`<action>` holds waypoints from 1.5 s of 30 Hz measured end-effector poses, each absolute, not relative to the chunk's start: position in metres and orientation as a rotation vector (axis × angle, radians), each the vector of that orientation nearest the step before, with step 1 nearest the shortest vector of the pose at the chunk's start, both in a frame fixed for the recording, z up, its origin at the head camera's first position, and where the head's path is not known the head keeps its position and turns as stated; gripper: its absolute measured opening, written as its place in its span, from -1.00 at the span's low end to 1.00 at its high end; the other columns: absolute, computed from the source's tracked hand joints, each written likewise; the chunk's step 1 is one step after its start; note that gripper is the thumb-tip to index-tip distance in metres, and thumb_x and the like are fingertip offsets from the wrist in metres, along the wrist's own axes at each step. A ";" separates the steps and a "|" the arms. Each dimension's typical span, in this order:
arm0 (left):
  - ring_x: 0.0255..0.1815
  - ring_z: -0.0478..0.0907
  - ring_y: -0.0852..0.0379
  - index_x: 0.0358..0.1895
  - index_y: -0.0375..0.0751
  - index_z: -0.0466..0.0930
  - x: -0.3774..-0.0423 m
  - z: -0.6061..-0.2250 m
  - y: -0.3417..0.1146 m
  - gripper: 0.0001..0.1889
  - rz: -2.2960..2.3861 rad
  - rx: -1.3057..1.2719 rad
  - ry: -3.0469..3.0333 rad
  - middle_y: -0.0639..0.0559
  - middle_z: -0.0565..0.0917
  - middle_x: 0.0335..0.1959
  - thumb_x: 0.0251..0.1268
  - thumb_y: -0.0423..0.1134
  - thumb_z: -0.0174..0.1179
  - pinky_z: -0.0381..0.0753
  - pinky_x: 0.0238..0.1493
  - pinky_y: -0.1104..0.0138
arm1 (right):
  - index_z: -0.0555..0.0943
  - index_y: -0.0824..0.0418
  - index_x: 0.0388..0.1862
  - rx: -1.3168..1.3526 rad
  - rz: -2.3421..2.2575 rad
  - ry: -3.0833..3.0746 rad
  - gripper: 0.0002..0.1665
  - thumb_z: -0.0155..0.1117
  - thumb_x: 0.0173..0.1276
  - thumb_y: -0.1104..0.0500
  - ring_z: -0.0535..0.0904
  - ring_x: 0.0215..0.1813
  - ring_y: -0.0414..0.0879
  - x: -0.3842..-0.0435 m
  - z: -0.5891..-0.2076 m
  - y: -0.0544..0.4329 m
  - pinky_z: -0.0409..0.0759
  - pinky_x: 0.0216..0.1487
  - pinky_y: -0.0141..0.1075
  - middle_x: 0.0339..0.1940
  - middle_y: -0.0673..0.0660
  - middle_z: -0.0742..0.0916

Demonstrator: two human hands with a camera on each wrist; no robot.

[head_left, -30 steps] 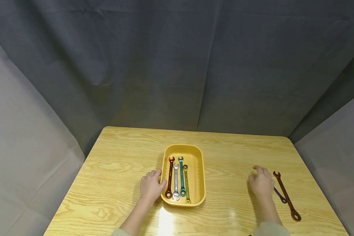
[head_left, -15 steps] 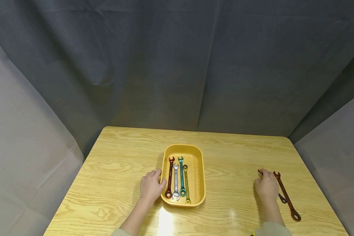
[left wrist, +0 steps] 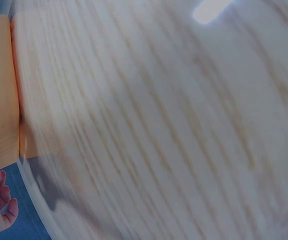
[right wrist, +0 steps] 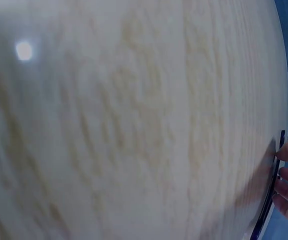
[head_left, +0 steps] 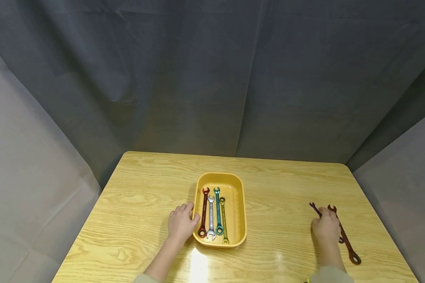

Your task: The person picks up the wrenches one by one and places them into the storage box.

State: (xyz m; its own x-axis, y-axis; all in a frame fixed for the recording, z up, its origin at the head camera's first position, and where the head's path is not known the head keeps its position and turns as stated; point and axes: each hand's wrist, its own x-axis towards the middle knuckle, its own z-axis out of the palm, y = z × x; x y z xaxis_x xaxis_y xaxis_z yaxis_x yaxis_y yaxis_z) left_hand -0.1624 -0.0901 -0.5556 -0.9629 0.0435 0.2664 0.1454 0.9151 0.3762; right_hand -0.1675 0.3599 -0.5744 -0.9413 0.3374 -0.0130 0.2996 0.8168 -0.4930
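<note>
In the head view my left hand [head_left: 182, 226] holds the left rim of a yellow plastic tray [head_left: 243, 212], thumb over the edge and fingers outside. Four-sided and shallow, it bears a red wrench [head_left: 204, 214], a silver wrench [head_left: 211, 216], a teal wrench [head_left: 218, 210] and a gold wrench [head_left: 224, 222], roughly side by side. My right hand [head_left: 326, 228] is over a small purple wrench [head_left: 315, 209] on the table, covering its middle. In the right wrist view, loosely bent fingertips [right wrist: 282, 192] come right to a dark wrench [right wrist: 270, 197], thumb and fingers apart.
A longer dark red-brown wrench [head_left: 345, 237] lies slanted just right of my right hand. The wood-grain table [head_left: 276, 188] spans between the tray and these wrenches. Behind it hangs a dark grey curtain [head_left: 198, 78], with paler cloth at both sides.
My right hand has moved right and slightly towards me along the purple wrench, uncovering its open-jaw end. The left hand and tray have stayed in place.
</note>
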 end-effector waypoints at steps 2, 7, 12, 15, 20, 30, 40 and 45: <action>-0.36 0.49 0.04 -0.07 -0.12 0.53 -0.163 -0.556 -0.090 -0.66 -0.587 -0.141 -2.825 -0.02 0.62 -0.31 0.09 -0.08 0.11 0.41 -0.37 0.24 | 0.24 0.41 0.21 -0.518 0.776 -2.924 -0.46 -0.11 0.22 0.28 0.14 0.14 0.50 -0.167 -0.575 0.361 0.17 0.02 0.31 0.16 0.55 0.26; -0.38 0.48 0.05 -0.08 -0.12 0.54 -0.163 -0.555 -0.091 -0.67 -0.587 -0.140 -2.823 0.00 0.61 -0.34 0.09 -0.08 0.11 0.40 -0.38 0.25 | 0.25 0.44 0.19 -0.530 0.780 -2.926 -0.47 -0.14 0.22 0.30 0.14 0.13 0.51 -0.167 -0.575 0.361 0.17 0.03 0.30 0.16 0.55 0.26; -0.39 0.48 0.06 -0.07 -0.11 0.53 -0.162 -0.554 -0.091 -0.67 -0.582 -0.145 -2.827 0.00 0.60 -0.34 0.10 -0.08 0.11 0.39 -0.39 0.26 | 0.29 0.47 0.15 -0.523 0.769 -2.924 -0.49 -0.16 0.20 0.31 0.16 0.12 0.50 -0.167 -0.574 0.361 0.17 0.02 0.30 0.13 0.55 0.29; -0.37 0.49 0.05 -0.06 -0.12 0.53 -0.162 -0.554 -0.092 -0.66 -0.576 -0.145 -2.830 -0.01 0.61 -0.32 0.10 -0.07 0.10 0.40 -0.39 0.26 | 0.32 0.48 0.13 -0.517 0.766 -2.923 -0.51 -0.15 0.20 0.33 0.17 0.10 0.50 -0.168 -0.573 0.361 0.20 -0.01 0.30 0.10 0.54 0.31; -0.34 0.51 0.03 -0.05 -0.12 0.53 -0.162 -0.555 -0.092 -0.65 -0.579 -0.140 -2.829 -0.04 0.63 -0.29 0.10 -0.07 0.10 0.41 -0.36 0.24 | 0.34 0.47 0.12 -0.535 0.770 -2.937 -0.51 -0.12 0.18 0.35 0.18 0.08 0.50 -0.170 -0.572 0.363 0.22 -0.03 0.29 0.08 0.54 0.32; -0.32 0.52 0.02 -0.05 -0.12 0.54 -0.162 -0.556 -0.091 -0.64 -0.586 -0.136 -2.816 -0.04 0.63 -0.28 0.09 -0.08 0.12 0.43 -0.34 0.22 | 0.34 0.44 0.12 -0.562 0.776 -2.964 -0.52 -0.13 0.18 0.38 0.19 0.06 0.49 -0.172 -0.570 0.365 0.27 -0.05 0.27 0.07 0.54 0.32; -0.26 0.53 -0.01 -0.01 -0.12 0.53 -0.161 -0.555 -0.090 -0.63 -0.589 -0.127 -2.838 -0.06 0.63 -0.22 0.10 -0.07 0.11 0.45 -0.28 0.19 | 0.39 0.47 0.06 -0.509 0.740 -2.980 -0.54 -0.05 0.11 0.41 0.28 -0.04 0.52 -0.174 -0.568 0.370 0.34 -0.14 0.22 -0.05 0.55 0.39; -0.33 0.51 0.03 -0.04 -0.12 0.54 -0.162 -0.555 -0.091 -0.65 -0.592 -0.131 -2.828 -0.03 0.62 -0.28 0.09 -0.08 0.12 0.42 -0.35 0.23 | 0.39 0.47 0.03 -0.482 0.724 -2.994 -0.55 -0.02 0.09 0.41 0.31 -0.06 0.51 -0.176 -0.568 0.373 0.35 -0.15 0.20 -0.09 0.55 0.42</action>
State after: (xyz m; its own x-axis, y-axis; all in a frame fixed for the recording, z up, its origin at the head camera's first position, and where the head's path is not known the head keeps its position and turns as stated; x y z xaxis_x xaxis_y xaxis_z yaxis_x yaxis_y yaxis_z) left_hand -0.1615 -0.0908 -0.5552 -0.9650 0.0364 0.2597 0.1376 0.9133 0.3832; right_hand -0.1765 0.3728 -0.5681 -0.9520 0.3022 -0.0490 0.2912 0.8445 -0.4494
